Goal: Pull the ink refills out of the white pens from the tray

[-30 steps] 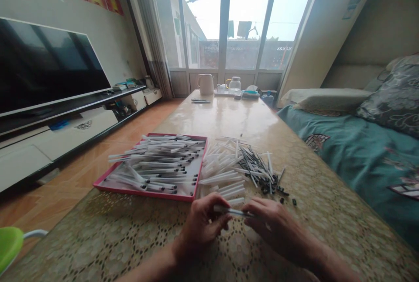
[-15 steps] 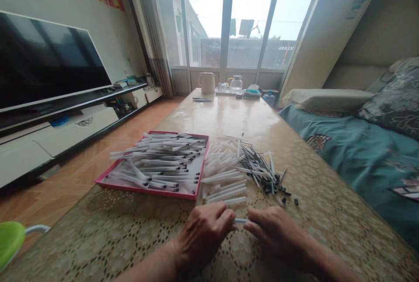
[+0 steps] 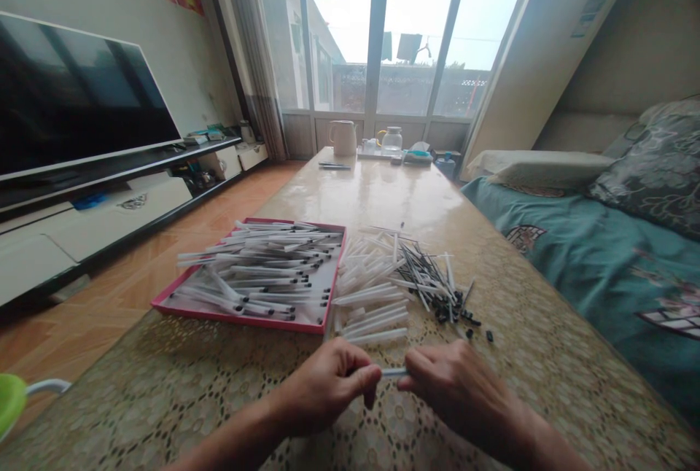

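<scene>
My left hand (image 3: 328,387) and my right hand (image 3: 451,391) meet low in the middle of the table, both closed on one white pen tube (image 3: 394,372) held level between them. Only a short stretch of the tube shows between the fingers. Just beyond my hands lies a loose pile of white pen barrels (image 3: 372,292). To its right lies a heap of thin dark refills and small black caps (image 3: 437,289). A shallow pink tray (image 3: 240,314) on the left holds several finished white pens with black tips (image 3: 267,274).
The long table (image 3: 383,194) has a lace-pattern cover at my end. A white jug (image 3: 343,138), a glass pot and small items stand at its far end by the window. A teal sofa (image 3: 590,259) runs along the right. A TV (image 3: 76,114) is on the left, a green cup (image 3: 11,402) at lower left.
My hands have closed in toward each other, so less of the tube shows between them than a second ago. The view has shifted slightly. The piles and tray have not moved.
</scene>
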Demonstrator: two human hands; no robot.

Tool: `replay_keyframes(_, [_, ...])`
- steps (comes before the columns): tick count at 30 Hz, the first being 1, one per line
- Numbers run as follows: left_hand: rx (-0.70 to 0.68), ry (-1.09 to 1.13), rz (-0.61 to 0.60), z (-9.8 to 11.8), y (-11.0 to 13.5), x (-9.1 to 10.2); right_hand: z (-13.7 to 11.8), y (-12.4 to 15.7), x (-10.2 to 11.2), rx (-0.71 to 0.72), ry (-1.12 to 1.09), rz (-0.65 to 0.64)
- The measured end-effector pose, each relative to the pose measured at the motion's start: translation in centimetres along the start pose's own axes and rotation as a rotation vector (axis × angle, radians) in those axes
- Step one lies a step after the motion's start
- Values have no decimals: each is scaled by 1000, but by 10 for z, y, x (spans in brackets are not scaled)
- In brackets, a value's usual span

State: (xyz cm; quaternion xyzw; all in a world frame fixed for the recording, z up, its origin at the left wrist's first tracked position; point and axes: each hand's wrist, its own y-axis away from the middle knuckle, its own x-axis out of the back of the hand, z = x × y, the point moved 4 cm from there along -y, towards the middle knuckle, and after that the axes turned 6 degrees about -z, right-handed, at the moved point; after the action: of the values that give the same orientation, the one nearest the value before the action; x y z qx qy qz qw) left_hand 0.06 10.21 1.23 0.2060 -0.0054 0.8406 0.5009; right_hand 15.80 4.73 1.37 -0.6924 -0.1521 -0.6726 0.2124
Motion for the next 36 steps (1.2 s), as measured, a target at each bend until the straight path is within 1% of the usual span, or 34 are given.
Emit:
replay_keyframes(2, [69,112,-38,-3,1,2,-2,-2,5,9,14,9])
replay_keyframes(4, [145,177,-72,-8,1,2,-3,-3,7,11,12,15])
replay_keyframes(5, [161,174,-83,-9,1,2,-2,-4,6,8,5,12])
replay_keyframes(6, [149,135,-72,-10,0,2,-1,-4,4,-2,-9,6])
replay_keyframes(7, [107,56,-39,-9,-2,3,1,-4,1,-20,-28,-3])
replay_keyframes(8, [41,-60,20,-7,-3,4,3,-4,-3,-44,-50,-14])
replay_keyframes(10, [-109,-351,164,-1,-3,5,8,-4,-12,-100,-114,-39])
replay_keyframes(12, [-207,-636,266,5,-2,2,11,-3,-19,-137,-199,-64])
replay_keyframes(14, [-273,-869,302,10,-1,-3,12,-1,-22,-149,-276,-83])
replay_keyframes(16, [-343,-1036,295,15,2,-7,11,0,-20,-145,-324,-98])
replay_keyframes(19, [-406,-1147,262,22,5,-11,11,2,-19,-127,-347,-125])
replay_keyframes(22, [-377,-1135,230,22,5,-12,13,4,-21,-129,-300,-130])
replay_keyframes(25, [-318,-1050,213,18,2,-13,13,3,-22,-139,-191,-107])
replay_keyframes(29, [-220,-808,212,15,2,-6,12,1,-15,-87,-93,-39])
replay_keyframes(31, [-178,-652,192,15,5,3,18,3,-9,-60,-77,8])
replay_keyframes(33, [-130,-517,174,14,8,13,32,7,-3,-100,-62,73])
replay_keyframes(34, [-105,-478,180,13,9,17,40,9,0,-159,-57,116])
replay_keyframes(35, [-87,-464,202,12,9,21,47,10,3,-223,-64,147])
replay_keyframes(36, [-83,-470,251,11,8,25,52,11,6,-277,-88,200])
